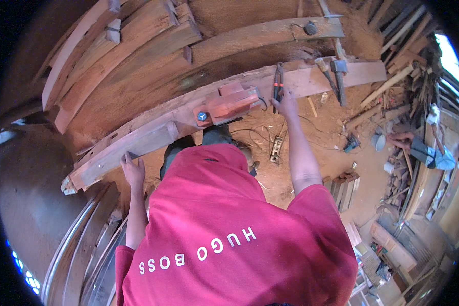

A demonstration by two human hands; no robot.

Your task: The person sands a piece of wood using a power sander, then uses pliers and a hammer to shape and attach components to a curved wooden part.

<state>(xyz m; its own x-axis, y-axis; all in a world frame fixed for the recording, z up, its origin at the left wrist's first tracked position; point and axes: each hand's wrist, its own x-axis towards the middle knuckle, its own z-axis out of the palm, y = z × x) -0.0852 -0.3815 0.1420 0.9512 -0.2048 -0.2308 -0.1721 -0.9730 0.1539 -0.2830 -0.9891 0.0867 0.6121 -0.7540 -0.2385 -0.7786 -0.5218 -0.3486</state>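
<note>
A long tapered wooden piece (122,149) lies along the left part of a plank bench (336,79). My left hand (133,172) grips its near edge, with the fingertips on the wood. At the middle of the bench, my right hand (286,105) is closed on the handles of pincers (277,84) with red and black grips. Their jaws point away from me over the plank. Between my hands sits a reddish block-shaped tool (229,106), dusty, with a blue round knob (202,116) at its left end. My legs are under the bench.
A hammer (338,76) and a chisel (325,70) lie on the bench to the right. Curved timbers (122,56) are stacked beyond. Cables and a power strip (276,149) lie on the sandy floor. Another person (441,158) sits far right, near a bucket (378,142).
</note>
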